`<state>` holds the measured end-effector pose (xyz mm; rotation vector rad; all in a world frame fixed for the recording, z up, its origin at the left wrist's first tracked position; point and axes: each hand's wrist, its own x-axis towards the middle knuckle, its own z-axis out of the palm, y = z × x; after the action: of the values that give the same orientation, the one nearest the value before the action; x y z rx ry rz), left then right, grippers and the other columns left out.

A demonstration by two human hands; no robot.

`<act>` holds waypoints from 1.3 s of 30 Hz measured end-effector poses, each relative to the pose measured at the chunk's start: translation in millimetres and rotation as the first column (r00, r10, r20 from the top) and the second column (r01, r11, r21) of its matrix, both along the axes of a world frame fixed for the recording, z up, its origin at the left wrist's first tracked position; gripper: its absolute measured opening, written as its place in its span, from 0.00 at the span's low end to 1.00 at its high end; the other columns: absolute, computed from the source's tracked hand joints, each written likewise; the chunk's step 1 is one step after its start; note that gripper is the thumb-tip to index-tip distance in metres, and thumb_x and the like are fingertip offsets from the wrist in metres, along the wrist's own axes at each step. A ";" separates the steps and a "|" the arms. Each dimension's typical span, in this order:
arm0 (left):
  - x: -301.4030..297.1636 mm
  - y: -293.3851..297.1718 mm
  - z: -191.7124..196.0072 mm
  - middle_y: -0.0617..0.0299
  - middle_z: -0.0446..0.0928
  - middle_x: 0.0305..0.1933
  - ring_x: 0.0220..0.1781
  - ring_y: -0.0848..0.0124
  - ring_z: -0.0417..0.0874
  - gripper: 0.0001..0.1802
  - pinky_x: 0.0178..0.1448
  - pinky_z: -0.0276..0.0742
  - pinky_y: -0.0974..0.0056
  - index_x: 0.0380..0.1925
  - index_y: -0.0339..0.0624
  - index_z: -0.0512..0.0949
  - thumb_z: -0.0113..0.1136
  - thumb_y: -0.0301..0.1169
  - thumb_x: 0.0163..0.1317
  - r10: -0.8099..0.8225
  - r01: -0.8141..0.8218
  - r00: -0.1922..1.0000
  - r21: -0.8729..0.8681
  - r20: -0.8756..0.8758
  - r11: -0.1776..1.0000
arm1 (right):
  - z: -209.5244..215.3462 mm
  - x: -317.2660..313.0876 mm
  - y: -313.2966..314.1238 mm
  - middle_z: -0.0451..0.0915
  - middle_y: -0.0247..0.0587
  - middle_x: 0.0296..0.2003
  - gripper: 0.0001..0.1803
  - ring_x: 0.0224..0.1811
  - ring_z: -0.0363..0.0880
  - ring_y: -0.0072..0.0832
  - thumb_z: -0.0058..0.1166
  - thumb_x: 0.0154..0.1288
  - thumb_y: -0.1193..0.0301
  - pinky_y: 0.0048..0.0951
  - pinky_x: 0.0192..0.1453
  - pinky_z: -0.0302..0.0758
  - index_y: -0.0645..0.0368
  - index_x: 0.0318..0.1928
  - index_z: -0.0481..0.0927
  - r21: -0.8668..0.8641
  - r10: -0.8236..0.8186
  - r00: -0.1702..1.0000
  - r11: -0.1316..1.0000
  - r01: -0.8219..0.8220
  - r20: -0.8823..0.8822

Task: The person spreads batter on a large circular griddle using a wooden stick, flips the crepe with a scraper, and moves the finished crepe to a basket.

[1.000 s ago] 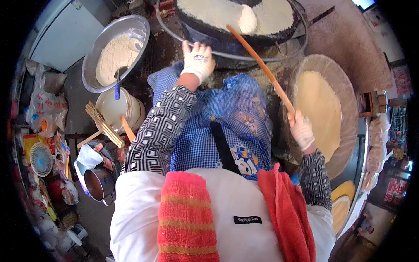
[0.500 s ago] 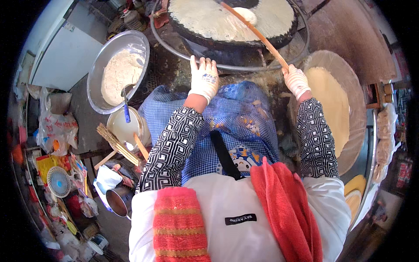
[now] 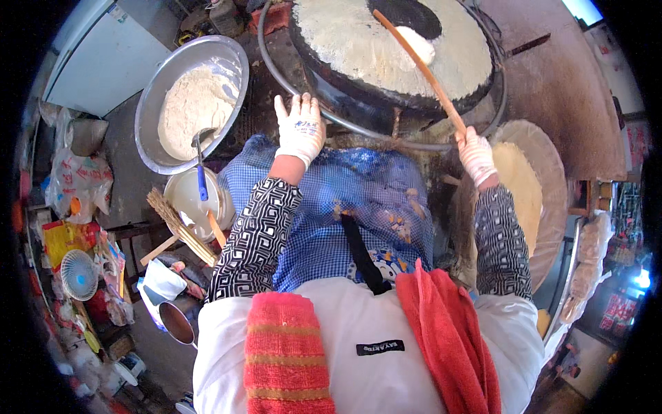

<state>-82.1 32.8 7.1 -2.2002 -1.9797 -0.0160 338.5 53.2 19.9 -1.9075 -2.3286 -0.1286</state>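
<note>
From the head view, both forearms come up from the lower part, in sleeves (image 3: pixel 254 234) of black-and-white pattern. The left hand (image 3: pixel 301 130), in a pale glove, is flat, back upward, fingers extended and slightly spread, grasping nothing; its fingertips reach the grey ring (image 3: pixel 358 132) around the griddle (image 3: pixel 345 79), though whether they press on it cannot be told. The right hand (image 3: pixel 476 157), likewise gloved, is clenched around the near end of a wooden stick (image 3: pixel 434 84). The stick slants up and leftward over the griddle, passing in front of a white lump (image 3: pixel 419 45), its far end by a dark bare patch. Pale batter (image 3: pixel 338 45) covers much of the rest of the round, black plate.

Right of the griddle spreads a brown tabletop (image 3: pixel 552 90); below it, a plastic-lined basin (image 3: pixel 552 214) holds a yellowish sheet (image 3: pixel 520 190). At left, a metal bowl (image 3: pixel 153 114) contains a pale mixture (image 3: pixel 195 107), and a ladle with a blue handle (image 3: pixel 202 183) hangs over its edge above a white bucket (image 3: pixel 185 196). A straw brush (image 3: pixel 176 221) lies against the bucket. Farther left are a fan (image 3: pixel 80 274), plastic bags (image 3: pixel 79 179) and a white cabinet (image 3: pixel 103 65). A blue checked apron (image 3: pixel 321 207) covers the lap.
</note>
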 end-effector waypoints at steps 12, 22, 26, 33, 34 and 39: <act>-7.6 9.2 25.0 0.56 0.70 0.62 0.68 0.57 0.66 0.27 0.73 0.44 0.34 0.56 0.44 0.72 0.59 0.40 0.57 -0.053 0.044 0.992 0.076 0.117 0.996 | 13.0 -29.6 14.0 0.81 0.61 0.28 0.18 0.33 0.81 0.58 0.47 0.70 0.56 0.56 0.37 0.77 0.60 0.40 0.74 -0.087 0.008 0.998 0.996 -0.003 0.059; 57.2 -43.1 -1.0 0.52 0.66 0.70 0.74 0.58 0.62 0.32 0.76 0.39 0.35 0.63 0.37 0.69 0.52 0.44 0.62 -0.221 0.221 0.975 0.011 -0.023 0.975 | 12.5 -25.5 29.4 0.81 0.62 0.29 0.19 0.35 0.80 0.60 0.45 0.71 0.54 0.58 0.40 0.75 0.59 0.40 0.74 -0.072 -0.151 0.986 0.985 0.156 0.066; 41.2 -37.8 -8.0 0.52 0.64 0.71 0.74 0.57 0.61 0.33 0.76 0.38 0.35 0.65 0.35 0.67 0.51 0.42 0.63 -0.192 0.192 0.981 -0.002 -0.012 0.981 | 23.0 -36.6 34.7 0.81 0.64 0.32 0.20 0.38 0.80 0.59 0.44 0.71 0.54 0.56 0.44 0.74 0.59 0.43 0.74 -0.098 -0.225 0.973 0.969 0.228 0.041; 6.8 -24.8 8.1 0.51 0.65 0.70 0.72 0.55 0.64 0.32 0.74 0.42 0.34 0.60 0.40 0.72 0.53 0.49 0.63 -0.055 0.060 0.989 -0.033 0.134 0.998 | 20.6 -27.3 44.8 0.80 0.65 0.35 0.22 0.43 0.79 0.61 0.41 0.72 0.52 0.56 0.49 0.73 0.59 0.44 0.75 -0.131 -0.301 0.953 0.945 0.299 0.003; 2.0 -23.8 32.5 0.52 0.65 0.71 0.73 0.55 0.62 0.30 0.74 0.42 0.34 0.58 0.41 0.75 0.51 0.52 0.65 0.006 0.027 0.975 -0.147 0.222 0.989 | 24.3 -39.0 41.4 0.81 0.64 0.36 0.22 0.43 0.79 0.60 0.41 0.72 0.52 0.56 0.49 0.73 0.59 0.44 0.75 -0.137 -0.275 0.962 0.952 0.272 0.004; 31.2 -96.1 213.8 0.44 0.81 0.50 0.55 0.63 0.81 0.33 0.59 0.74 0.62 0.56 0.30 0.74 0.53 0.52 0.68 -0.084 0.668 0.093 0.001 0.992 0.744 | -2.5 -7.3 31.8 0.81 0.61 0.36 0.22 0.41 0.80 0.58 0.38 0.74 0.53 0.55 0.47 0.75 0.59 0.44 0.73 -0.129 -0.272 0.959 0.951 0.280 0.080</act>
<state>-50.9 -63.4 220.9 -3.5666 -1.6206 -1.6353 331.2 85.0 17.3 -2.3231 -2.1442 -0.0531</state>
